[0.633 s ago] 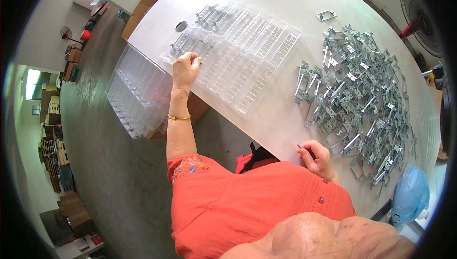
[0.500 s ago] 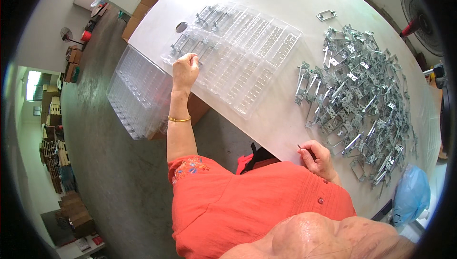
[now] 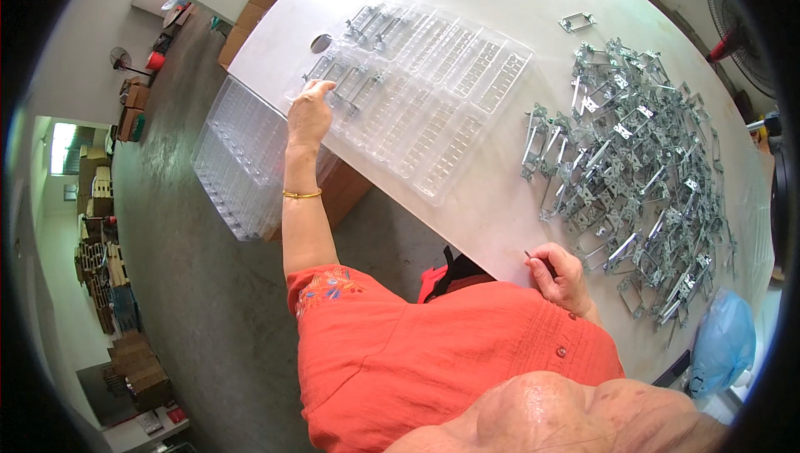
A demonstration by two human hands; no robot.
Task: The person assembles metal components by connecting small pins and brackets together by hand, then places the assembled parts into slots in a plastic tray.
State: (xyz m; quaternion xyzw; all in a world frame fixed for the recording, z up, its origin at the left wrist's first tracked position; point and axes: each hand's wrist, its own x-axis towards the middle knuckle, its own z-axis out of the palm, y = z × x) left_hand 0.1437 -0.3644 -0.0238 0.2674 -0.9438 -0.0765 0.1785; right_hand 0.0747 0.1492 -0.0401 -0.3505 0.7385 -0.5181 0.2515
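A clear plastic tray (image 3: 433, 190) with rows of moulded pockets lies at the table's left edge. Several silvery metal brackets (image 3: 367, 86) sit in its left pockets. My left hand (image 3: 310, 115) is over the tray's near left corner, its fingers bent together beside the bracket ends; whatever they may hold is hidden. Close to the table's front edge, my right hand (image 3: 562, 276) rests with its fingers curled around a thin dark rod (image 3: 528, 255), of which only the tip shows. To that hand's far right spreads a large heap of metal brackets (image 3: 633, 170).
One loose bracket (image 3: 577, 22) lies beyond the heap on the white table (image 3: 475, 236). Stacked clear trays (image 3: 237, 153) stand left of the table, beside a cardboard box (image 3: 346, 195). A blue plastic bag (image 3: 723, 343) sits at the right, with a fan (image 3: 733, 36) behind.
My left hand has shifted left and slightly farther away, uncovering more of the bracket it was beside. The right hand keeps its hold, and the whole view has shifted slightly.
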